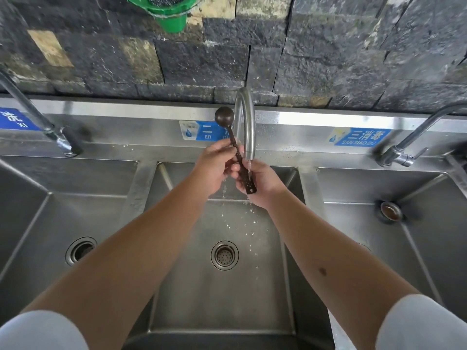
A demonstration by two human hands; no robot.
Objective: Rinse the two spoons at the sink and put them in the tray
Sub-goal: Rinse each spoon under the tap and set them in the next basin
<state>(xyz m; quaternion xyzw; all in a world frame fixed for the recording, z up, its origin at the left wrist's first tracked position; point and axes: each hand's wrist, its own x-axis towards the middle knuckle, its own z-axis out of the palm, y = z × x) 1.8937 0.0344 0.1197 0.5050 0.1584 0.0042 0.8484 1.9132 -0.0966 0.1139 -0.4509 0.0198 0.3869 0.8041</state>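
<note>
A dark brown spoon (225, 116) with a round bowl points up and away from me, its handle running down to my hands. My left hand (214, 170) grips the upper handle. My right hand (257, 183) holds the lower handle, whose end sticks out past the palm. Both hands are over the middle sink basin (222, 299), under the curved steel tap (246, 122). A thin stream of water falls from the spout onto the handle and splashes into the basin. I see only one spoon, and no tray is in view.
The steel unit has three basins: a left basin (50, 223) with a drain, and a right basin (404, 236) with a raised drain plug (390, 210). Side taps (38, 122) (409, 145) stand at left and right. A green container (166, 11) hangs on the dark stone wall.
</note>
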